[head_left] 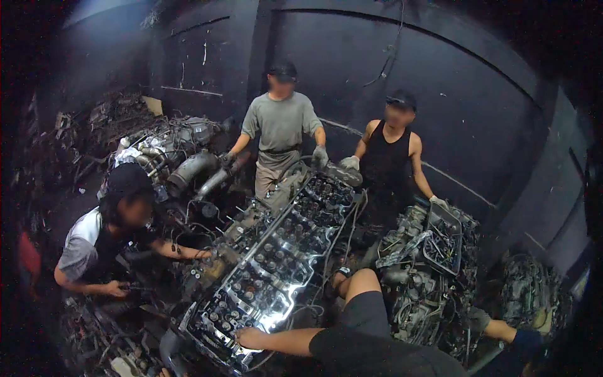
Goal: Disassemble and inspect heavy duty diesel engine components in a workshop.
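Note:
A long engine (270, 264) with its valve gear exposed lies slantwise in the middle, its metal wet and shiny. My bare left hand (251, 337) rests on the near end of this engine, beside the valve springs, with its fingers laid on the metal and nothing visible in them. Off to the right, my right hand (479, 319) wears a grey glove and lies against the near right side of a second engine (414, 276). Its fingers are too dark to make out. My bent knee (364, 283) is between the two engines.
At the far end, a person in a grey shirt (282, 119) and one in a black tank top (389, 144) put gloved hands on engines. A crouching person (119, 232) reaches in from the left. More engine parts (169, 144) are piled behind; another engine (531, 292) stands far right.

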A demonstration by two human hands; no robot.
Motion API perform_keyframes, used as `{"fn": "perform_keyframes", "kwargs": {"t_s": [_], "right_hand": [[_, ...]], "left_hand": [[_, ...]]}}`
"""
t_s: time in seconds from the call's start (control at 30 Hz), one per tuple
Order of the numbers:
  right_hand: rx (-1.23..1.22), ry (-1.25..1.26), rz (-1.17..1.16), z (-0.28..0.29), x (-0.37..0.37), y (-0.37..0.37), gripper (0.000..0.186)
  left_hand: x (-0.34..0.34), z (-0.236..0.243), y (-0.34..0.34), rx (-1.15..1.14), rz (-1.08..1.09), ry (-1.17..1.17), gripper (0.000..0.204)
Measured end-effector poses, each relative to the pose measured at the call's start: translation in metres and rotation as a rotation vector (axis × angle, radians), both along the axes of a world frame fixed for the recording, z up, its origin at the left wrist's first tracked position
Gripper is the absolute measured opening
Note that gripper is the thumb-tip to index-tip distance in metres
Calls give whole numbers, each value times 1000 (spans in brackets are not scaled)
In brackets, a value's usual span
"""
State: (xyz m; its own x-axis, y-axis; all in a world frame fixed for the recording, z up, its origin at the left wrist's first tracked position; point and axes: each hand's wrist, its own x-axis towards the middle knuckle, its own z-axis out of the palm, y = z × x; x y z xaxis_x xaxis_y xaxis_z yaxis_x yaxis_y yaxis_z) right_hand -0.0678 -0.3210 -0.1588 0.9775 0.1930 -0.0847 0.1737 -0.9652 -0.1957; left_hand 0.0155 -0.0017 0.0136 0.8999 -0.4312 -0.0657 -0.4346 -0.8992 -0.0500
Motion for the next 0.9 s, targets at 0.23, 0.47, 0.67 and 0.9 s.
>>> {"fn": "perform_keyframes", "kwargs": {"t_s": [0.23,0.47,0.67,0.9], "right_hand": [[-99,-62,96,-19,3,-5,18],[-34,31,18,-5,6,-4,19],[559,-164,-224,-107,17,-6,18],[-59,-238,64,-9,-4,-1,20]], "left_hand": [[2,7,-9,23,-23,-4,75],[2,0,-5,28,-5,6,77],[4,-9,5,-40,-5,-31,76],[0,3,2,-39,-20,4,69]]}}
